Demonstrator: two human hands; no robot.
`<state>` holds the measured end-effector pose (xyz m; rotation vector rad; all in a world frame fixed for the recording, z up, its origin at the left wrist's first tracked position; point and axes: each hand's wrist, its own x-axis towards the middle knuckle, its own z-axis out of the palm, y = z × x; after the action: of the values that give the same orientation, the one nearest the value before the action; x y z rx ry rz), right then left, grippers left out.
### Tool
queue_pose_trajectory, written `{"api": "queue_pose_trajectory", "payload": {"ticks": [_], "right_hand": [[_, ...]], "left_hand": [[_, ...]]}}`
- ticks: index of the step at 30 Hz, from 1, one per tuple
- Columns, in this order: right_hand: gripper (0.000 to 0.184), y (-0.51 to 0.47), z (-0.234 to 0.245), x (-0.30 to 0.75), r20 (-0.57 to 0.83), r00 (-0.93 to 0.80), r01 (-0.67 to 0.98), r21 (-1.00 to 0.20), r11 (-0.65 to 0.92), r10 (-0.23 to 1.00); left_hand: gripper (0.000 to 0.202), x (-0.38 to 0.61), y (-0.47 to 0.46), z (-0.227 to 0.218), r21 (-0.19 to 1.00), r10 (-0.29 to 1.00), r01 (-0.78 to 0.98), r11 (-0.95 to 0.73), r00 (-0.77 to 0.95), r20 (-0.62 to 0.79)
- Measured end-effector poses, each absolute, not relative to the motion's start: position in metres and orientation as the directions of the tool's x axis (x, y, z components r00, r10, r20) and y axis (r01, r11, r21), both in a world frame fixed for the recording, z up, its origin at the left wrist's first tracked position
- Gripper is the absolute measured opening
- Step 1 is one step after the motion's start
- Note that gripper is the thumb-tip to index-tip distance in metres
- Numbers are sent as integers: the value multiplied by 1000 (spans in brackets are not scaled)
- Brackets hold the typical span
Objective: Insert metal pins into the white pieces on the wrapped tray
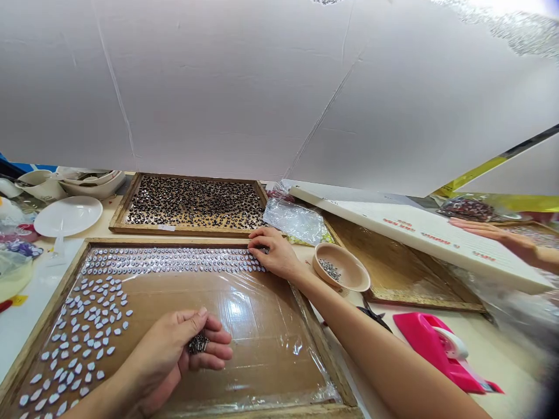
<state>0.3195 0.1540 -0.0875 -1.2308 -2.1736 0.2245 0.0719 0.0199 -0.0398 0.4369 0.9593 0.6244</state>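
My left hand [174, 343] is cupped palm-up over the near tray and holds a small heap of dark, shiny metal pieces [198, 343]. At the tray's far right corner, my right hand [277, 255] has its fingertips pinched together over the end of the rows; what they hold is hidden. The wood-framed tray [325, 349] has a brown base under clear film. Neat rows of pale leaf-shaped pieces [174, 261] with dark centres run along its far side. More pale leaf-shaped pieces [94, 314], without those centres, lie scattered at its left.
Behind stands another framed tray [196, 203] of dark pieces. A tan bowl [353, 267] with small metal bits, a pink tape dispenser [432, 343] and scissors [373, 317] lie right. Another person's hand [502, 235] rests on a white foam board [437, 238]. A white plate [69, 215] stands left.
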Motion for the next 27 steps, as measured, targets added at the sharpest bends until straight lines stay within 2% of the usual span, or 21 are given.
{"api": "queue_pose_trajectory", "payload": {"ticks": [15, 20, 24, 27], "right_hand": [[12, 156, -92, 320, 399, -372, 735, -425, 528, 838], [9, 152, -80, 322, 388, -355, 719, -468, 514, 851], [10, 115, -48, 295, 486, -349, 622, -519, 586, 801], [9, 76, -27, 260, 437, -498, 453, -605, 655, 749]], "left_hand": [[28, 73, 20, -41, 602, 661, -283, 746, 423, -620], [29, 72, 20, -41, 602, 670, -302, 739, 422, -611], [28, 72, 19, -39, 595, 670, -313, 741, 410, -619], [27, 73, 19, -37, 608, 695, -340, 717, 406, -593]]}}
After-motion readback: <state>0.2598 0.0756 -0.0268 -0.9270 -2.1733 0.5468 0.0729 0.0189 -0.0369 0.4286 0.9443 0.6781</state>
